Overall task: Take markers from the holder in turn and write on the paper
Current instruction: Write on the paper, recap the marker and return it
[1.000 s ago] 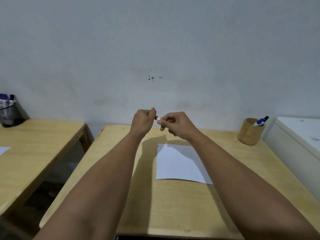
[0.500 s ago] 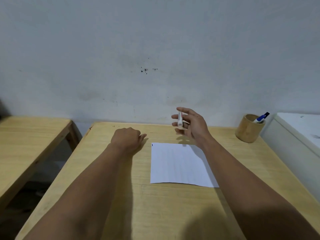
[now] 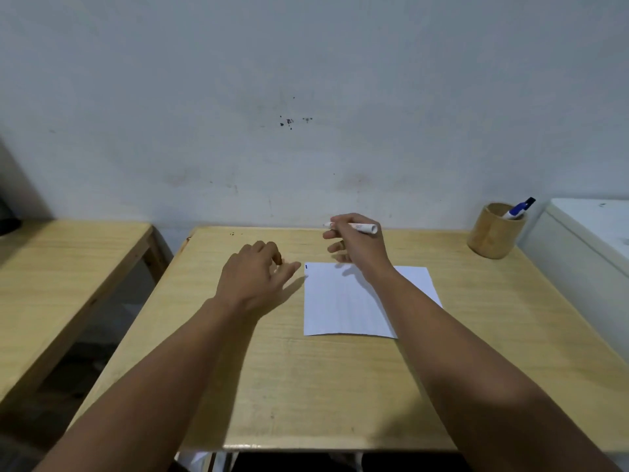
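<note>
Paper point(image 3: 343, 301) mid-desk point(image 3: 272, 386); holder point(image 3: 493, 233) far right corner, marker point(image 3: 519, 209) inside.

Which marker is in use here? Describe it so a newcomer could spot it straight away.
Start at the wooden table against the wall and find the white paper on it. Just above the paper's far edge, the right hand holds a white marker lying roughly level. The other marker, blue-banded, stands in the wooden holder.
</note>
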Motion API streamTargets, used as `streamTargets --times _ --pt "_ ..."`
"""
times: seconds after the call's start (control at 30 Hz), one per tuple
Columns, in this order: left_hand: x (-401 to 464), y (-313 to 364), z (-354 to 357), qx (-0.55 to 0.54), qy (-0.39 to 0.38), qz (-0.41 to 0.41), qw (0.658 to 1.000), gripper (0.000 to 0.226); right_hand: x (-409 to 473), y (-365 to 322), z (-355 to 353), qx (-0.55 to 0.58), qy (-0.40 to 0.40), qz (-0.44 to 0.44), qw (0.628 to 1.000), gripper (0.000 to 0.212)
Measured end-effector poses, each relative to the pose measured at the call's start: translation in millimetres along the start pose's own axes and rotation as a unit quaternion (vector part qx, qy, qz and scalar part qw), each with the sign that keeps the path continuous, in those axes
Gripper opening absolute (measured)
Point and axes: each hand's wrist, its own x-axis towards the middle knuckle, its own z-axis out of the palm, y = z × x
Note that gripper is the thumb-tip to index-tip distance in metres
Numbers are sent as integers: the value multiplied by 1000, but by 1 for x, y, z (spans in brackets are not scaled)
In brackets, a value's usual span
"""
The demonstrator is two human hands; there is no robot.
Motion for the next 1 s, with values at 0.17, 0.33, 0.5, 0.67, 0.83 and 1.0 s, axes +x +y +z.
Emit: streamTargets --times 0.17,0.33,0.5,0.67,0.83,1.0 --pt "-27 0 2 7 -59 37 998 74 -8 25 24 -56 29 1 998 46" --pt "-41 0 1 3 -121 31 992 94 -13 45 28 -68 18 7 997 36" --pt "-41 1 1 31 -187 31 981 111 -11 59 29 -97 35 0 995 33" --pt "-43 0 1 52 -231 22 971 122 -8 64 29 -100 30 -5 995 33" --pt "-43 -2 3 44 -234 23 971 125 -7 66 28 -105 19 -15 994 32" --pt "-44 -2 3 40 -233 24 971 125 -6 67 29 -129 16 -28 991 27"
